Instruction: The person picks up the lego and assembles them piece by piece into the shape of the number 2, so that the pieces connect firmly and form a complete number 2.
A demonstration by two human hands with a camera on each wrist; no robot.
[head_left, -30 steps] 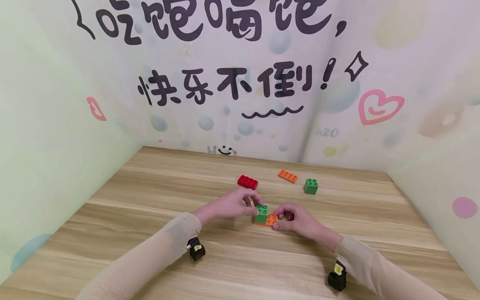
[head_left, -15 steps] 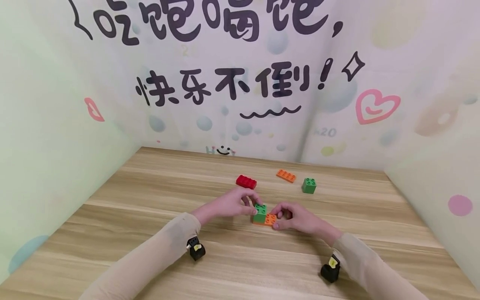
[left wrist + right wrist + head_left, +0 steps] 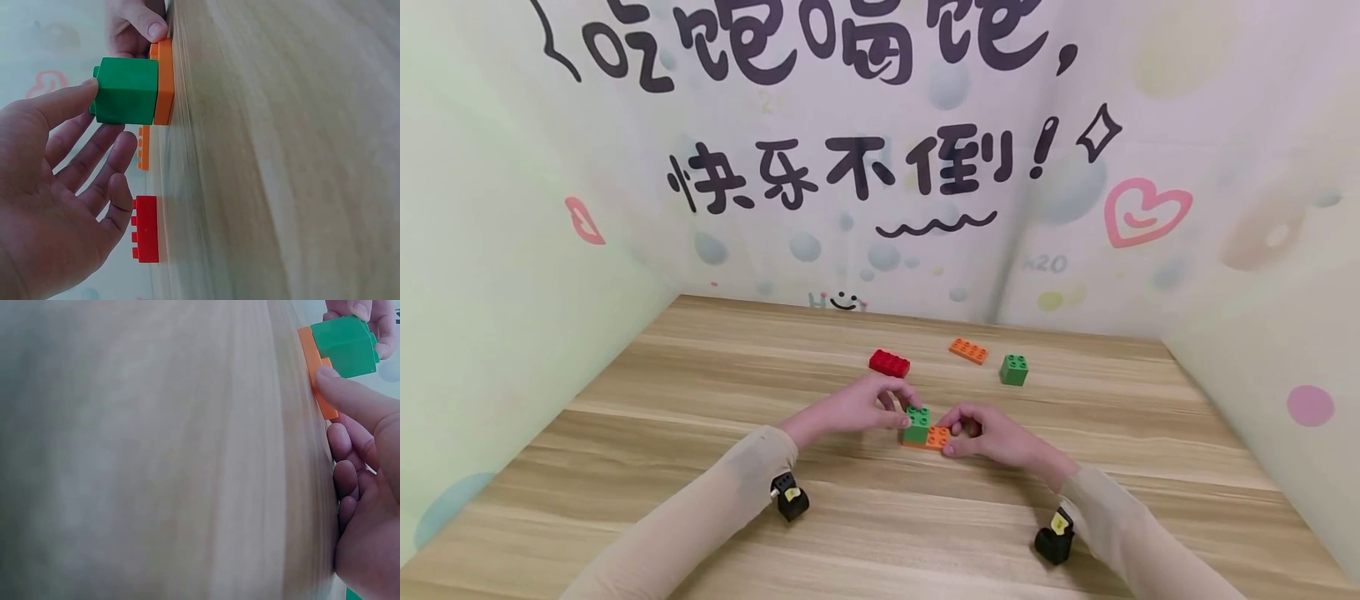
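Note:
A green toy brick (image 3: 916, 427) is seated on the left half of a flat orange toy brick (image 3: 938, 437), which lies on the table. My left hand (image 3: 859, 407) holds the green brick from the left. In the left wrist view its thumb touches the studded top, and the fingertips pass behind the brick, partly hidden. At the orange brick's right end, my right hand (image 3: 1000, 437) pinches it between thumb and fingers. The right wrist view shows that thumb (image 3: 337, 387) on the orange brick's near side, with the other fingers curled low by the table.
Behind the hands, a red brick (image 3: 889, 362), another flat orange brick (image 3: 968, 350) and a second green brick (image 3: 1014, 370) lie on the wooden table (image 3: 760, 342). A printed cloth (image 3: 850, 275) hangs along the table's back edge. Each wrist carries a small black camera (image 3: 791, 498).
The whole head view has shifted slightly to the left. Both hands keep the same hold on the stacked bricks, and the right forearm sits slightly further in.

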